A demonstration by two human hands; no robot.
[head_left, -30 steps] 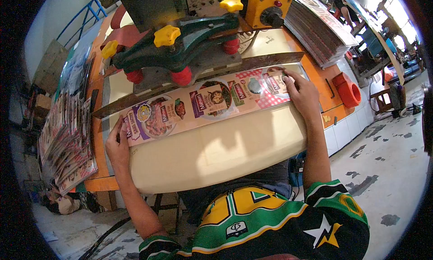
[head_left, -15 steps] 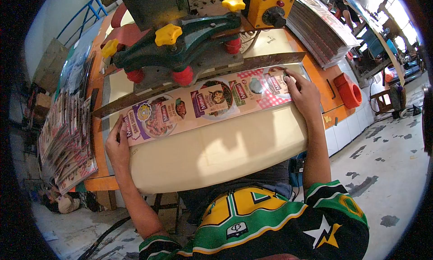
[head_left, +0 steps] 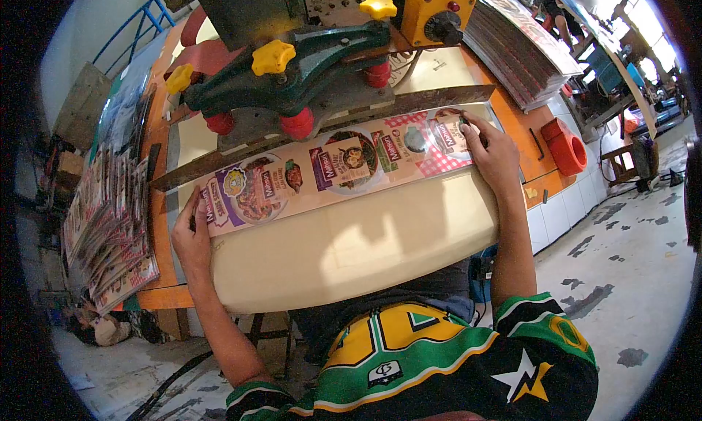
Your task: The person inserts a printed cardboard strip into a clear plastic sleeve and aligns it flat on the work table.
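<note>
A long printed sheet (head_left: 296, 178) with food pictures and a glossy surface lies across a cream-coloured board (head_left: 351, 253). My left hand (head_left: 191, 238) grips its left end, thumb and fingers closed at the edge. At the opposite end my right hand (head_left: 494, 152) pinches the upper right corner. The sheet's far long edge lies along a thin metal bar (head_left: 431, 99) under a green press frame (head_left: 314, 63). Yellow knobs (head_left: 273, 57) top this frame, and red round parts (head_left: 297, 123) sit beneath it. Parts of my fingertips are hidden.
To the left, a leaning pile of printed sheets (head_left: 110, 224) rests by the orange table (head_left: 164, 297). A tall stack of sheets (head_left: 512, 48) stands at the back right. Near the right edge are a red holder (head_left: 567, 149) and a yellow control box (head_left: 439, 15).
</note>
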